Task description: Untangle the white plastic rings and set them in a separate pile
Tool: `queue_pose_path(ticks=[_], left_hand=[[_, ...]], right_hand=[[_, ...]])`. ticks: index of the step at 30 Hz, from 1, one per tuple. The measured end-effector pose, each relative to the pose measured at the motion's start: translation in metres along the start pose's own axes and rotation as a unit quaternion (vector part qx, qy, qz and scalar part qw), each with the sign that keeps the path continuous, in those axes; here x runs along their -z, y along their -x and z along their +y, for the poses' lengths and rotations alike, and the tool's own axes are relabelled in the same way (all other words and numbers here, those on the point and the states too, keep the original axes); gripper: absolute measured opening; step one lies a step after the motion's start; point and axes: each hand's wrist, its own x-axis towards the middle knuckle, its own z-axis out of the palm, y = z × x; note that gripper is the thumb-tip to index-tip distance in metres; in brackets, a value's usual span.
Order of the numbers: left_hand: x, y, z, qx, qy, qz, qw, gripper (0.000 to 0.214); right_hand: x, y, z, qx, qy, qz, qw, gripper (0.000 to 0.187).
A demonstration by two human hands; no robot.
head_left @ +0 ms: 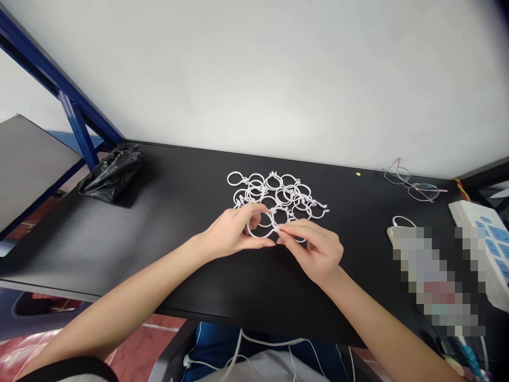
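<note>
Clearly, a white ring (260, 237) is held between both hands (228, 232) (321, 252).

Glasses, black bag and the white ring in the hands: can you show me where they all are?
Glasses (424, 192): head view, on the lens at the right.
Black bag (114, 174): head view, on its crumpled middle.
White ring (260, 236): head view, on its bottom edge.

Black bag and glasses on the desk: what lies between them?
Between the black bag and the glasses, the head view shows the pile of white rings and, nearer the glasses, a small yellow bit.
</note>
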Motion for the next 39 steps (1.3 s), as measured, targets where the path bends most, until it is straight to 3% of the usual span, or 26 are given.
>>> queue_pose_path(ticks=[7, 12, 21, 26, 30, 35, 39], left_hand=[[-0.004, 0.001, 0.002, -0.036, -0.002, 0.012, 0.999, 0.056], [-0.003, 0.001, 0.004, -0.043, -0.003, 0.012, 0.999, 0.057], [-0.002, 0.0, 0.011, -0.091, -0.029, 0.05, 0.994, 0.034], [-0.006, -0.001, 0.019, -0.13, -0.026, 0.067, 0.989, 0.029], [-0.006, -0.001, 0.022, -0.124, -0.013, 0.052, 0.991, 0.026], [-0.006, 0.0, 0.029, -0.057, 0.034, 0.008, 0.998, 0.025], [-0.007, 0.0, 0.032, -0.05, 0.039, 0.015, 0.998, 0.025]], right_hand=[[-0.002, 0.004, -0.001, 0.007, -0.003, 0.006, 1.0, 0.023], [-0.006, 0.008, 0.002, -0.019, -0.055, -0.001, 0.998, 0.028], [0.002, 0.003, -0.013, -0.098, -0.079, -0.046, 0.991, 0.025], [0.006, 0.012, -0.019, -0.064, -0.056, -0.007, 0.996, 0.028], [0.007, 0.017, -0.019, -0.048, -0.022, -0.001, 0.999, 0.029], [0.007, 0.025, -0.022, -0.058, 0.001, 0.02, 0.998, 0.027], [0.004, 0.029, -0.022, -0.062, 0.002, 0.031, 0.998, 0.031]])
